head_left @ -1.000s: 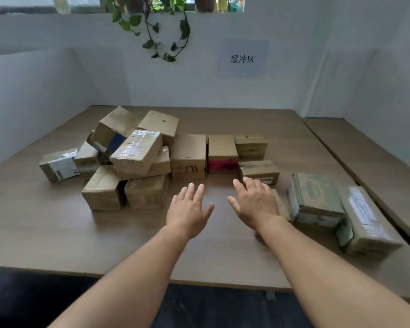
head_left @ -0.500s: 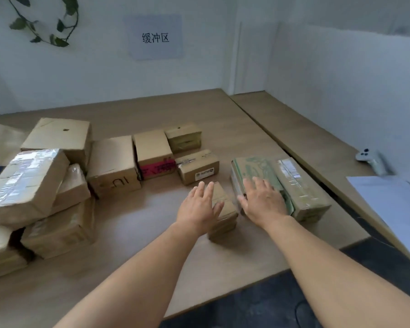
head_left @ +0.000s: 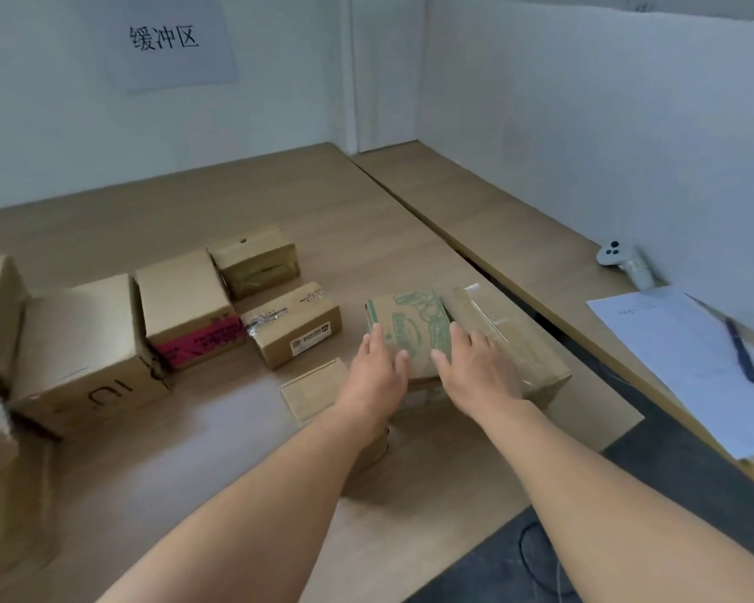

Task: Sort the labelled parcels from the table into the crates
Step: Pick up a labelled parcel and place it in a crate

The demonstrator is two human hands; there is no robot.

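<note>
Both hands, left hand (head_left: 377, 374) and right hand (head_left: 475, 376), rest fingers apart on the green-printed parcel (head_left: 410, 324); stiff cardboard, probably light, best gripped at opposite side edges.

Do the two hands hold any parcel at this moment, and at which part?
No grip yet. The left hand and right hand lie open, fingers straight, over the near end of the brown cardboard parcel with green print; contact cannot be told.
</note>
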